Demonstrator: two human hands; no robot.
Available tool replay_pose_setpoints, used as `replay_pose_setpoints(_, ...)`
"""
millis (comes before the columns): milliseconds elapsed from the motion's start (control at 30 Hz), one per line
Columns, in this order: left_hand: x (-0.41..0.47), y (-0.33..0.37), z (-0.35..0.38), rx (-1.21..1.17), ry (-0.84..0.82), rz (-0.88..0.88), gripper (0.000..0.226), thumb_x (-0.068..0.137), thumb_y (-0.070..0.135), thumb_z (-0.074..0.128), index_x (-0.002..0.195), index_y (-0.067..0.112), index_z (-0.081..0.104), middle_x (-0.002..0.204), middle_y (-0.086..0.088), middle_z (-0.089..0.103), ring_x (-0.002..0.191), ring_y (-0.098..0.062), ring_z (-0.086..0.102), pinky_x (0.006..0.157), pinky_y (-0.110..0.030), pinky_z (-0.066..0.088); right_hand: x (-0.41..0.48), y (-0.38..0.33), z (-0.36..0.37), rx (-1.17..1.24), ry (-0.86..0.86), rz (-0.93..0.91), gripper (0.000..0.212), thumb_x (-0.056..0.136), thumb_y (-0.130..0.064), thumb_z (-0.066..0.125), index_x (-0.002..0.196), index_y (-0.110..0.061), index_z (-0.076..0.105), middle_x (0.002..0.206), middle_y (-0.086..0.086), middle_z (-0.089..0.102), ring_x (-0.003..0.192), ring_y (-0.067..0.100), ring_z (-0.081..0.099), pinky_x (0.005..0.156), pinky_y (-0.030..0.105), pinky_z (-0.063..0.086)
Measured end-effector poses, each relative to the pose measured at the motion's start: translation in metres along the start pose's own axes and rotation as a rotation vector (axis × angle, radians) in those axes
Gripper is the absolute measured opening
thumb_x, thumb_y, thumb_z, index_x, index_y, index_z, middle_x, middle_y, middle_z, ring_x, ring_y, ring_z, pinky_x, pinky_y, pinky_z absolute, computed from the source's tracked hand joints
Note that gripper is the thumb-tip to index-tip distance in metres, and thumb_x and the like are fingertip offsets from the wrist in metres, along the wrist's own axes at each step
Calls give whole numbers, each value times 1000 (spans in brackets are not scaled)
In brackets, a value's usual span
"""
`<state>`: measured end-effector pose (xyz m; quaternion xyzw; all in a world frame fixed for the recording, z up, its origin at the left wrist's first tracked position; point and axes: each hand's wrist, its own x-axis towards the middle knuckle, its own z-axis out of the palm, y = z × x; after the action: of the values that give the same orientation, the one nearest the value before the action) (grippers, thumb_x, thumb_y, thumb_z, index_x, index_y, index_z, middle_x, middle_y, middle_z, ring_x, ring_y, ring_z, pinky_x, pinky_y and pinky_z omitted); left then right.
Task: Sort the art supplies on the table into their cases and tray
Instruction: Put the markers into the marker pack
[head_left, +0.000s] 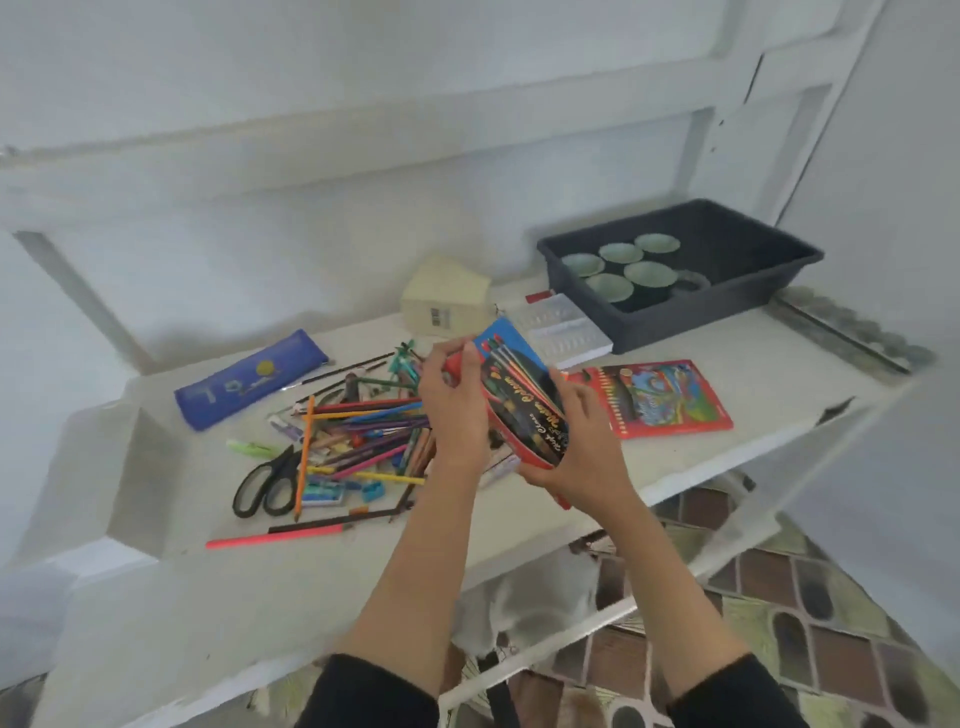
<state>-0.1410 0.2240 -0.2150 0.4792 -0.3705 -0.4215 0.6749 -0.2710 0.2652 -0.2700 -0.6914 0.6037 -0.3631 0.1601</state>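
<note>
I hold a red and black water-colour box (519, 400) with a blue flap above the table, tilted on its long axis. My left hand (454, 405) grips its left edge near the top. My right hand (582, 447) cups its lower right end from beneath. Under and left of the box lies a heap of coloured pencils (363, 426). A blue pencil case (249, 379) lies at the back left. A red pencil box (660, 397) lies flat to the right. A dark grey tray (748, 306) at the back right holds several pale green cups (621, 254).
Black-handled scissors (267, 483), a green clip (252, 448), sharpeners (371, 488) and a pink pencil (275, 536) lie near the front left. A cream house model (447, 296) and a white paint palette (561, 327) stand behind. The white table (753, 410) ends at right over a tiled floor.
</note>
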Motion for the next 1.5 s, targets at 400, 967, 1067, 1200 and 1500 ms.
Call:
replay_pose_setpoints(400,-6,-69,150,305,-496,-231,55,96,14,54,145,27,35,121,0,49,105,-13,55,69,-16,49,18,156,-111,162,169,353,95,62,-25,84,138,-42,30,120,-6,42,109,12,49,90,44,50)
replay_pose_setpoints(967,-19,-186,241,1260,-948,237,49,101,28,43,148,25,29,157,0,15,146,-20,12,118,-38,3,100,325,-190,-339,-34,680,70,78,-37,72,139,-25,38,136,8,45,123,27,41,103,47,31)
replay_pose_setpoints(1067,-18,-200,244,1368,-967,248,53,103,36,32,152,26,14,160,2,3,148,-19,2,118,-39,0,106,338,-191,-361,-70,637,69,80,-38,70,140,-25,38,144,10,37,134,28,31,111,55,17)
replay_pose_setpoints(1200,-23,-209,241,1315,-927,256,54,103,39,28,152,29,9,160,5,0,148,-15,-3,114,-32,-10,108,340,-183,-458,-134,612,64,87,-36,63,143,-22,35,150,16,24,142,30,13,115,57,7)
replay_pose_setpoints(1500,-11,-187,251,812,-819,-177,43,96,12,51,137,25,49,153,3,30,142,-19,24,116,-42,25,99,294,-134,-177,136,366,30,95,-20,52,124,-16,58,149,4,37,145,19,17,117,42,2)
